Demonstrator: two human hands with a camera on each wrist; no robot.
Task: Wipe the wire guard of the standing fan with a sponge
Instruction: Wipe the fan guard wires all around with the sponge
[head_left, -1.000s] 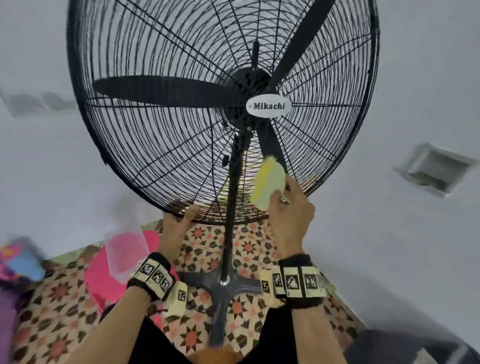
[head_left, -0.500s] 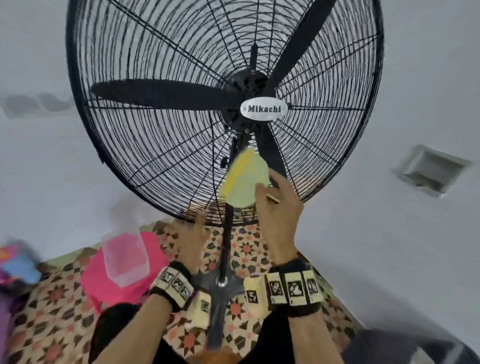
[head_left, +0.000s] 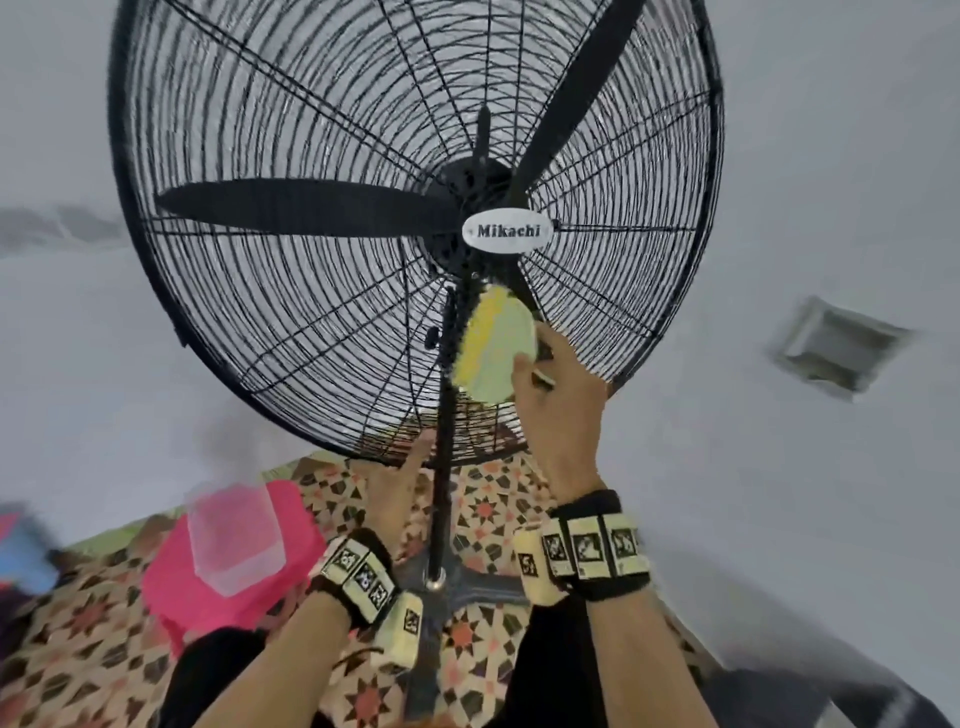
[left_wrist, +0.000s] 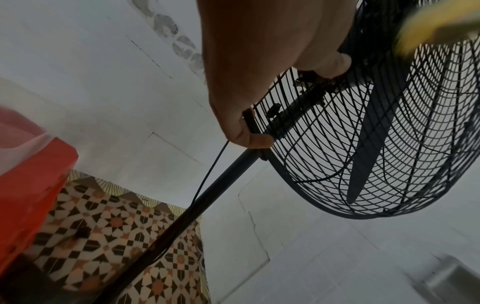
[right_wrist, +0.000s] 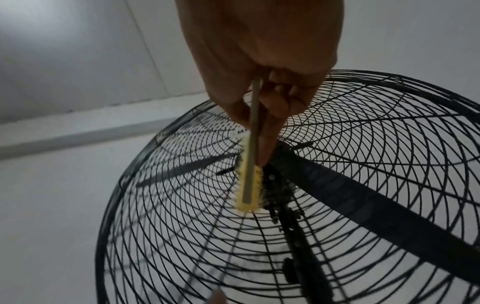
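Sponge work is under way on the lower middle of the black round wire guard (head_left: 291, 291) of the standing fan: the oval yellow-and-pale-green sponge (head_left: 496, 348) lies against the wires just below the white oval "Mikachi" badge (head_left: 501, 231), beside the black upright pole (head_left: 441, 467). The right hand (head_left: 558, 410) pinches it, thumb on the pale green face and fingers curled behind; the right wrist view shows the sponge edge-on, its yellow side pressed to the grille near the hub. The left hand (left_wrist: 262, 67) is clamped on the bottom rim of the guard, fingers hooked over the band where the pole meets it, steadying the head. The two hands are apart, left low on the rim, right higher on the grille. The sponge looks soft and light, likely to squash and snag on the thin wires, so a pinch near its rear edge, as here, leaves most of the face free to rub. The guard looks stiff along its rim but springy across the fine wires, and the tall fan seems top-heavy; the rim or pole is the sound place to hold it. A pink plastic tub (head_left: 228, 566) with a clear container (head_left: 234, 535) on it stands on the patterned floor (head_left: 83, 649) to the left.
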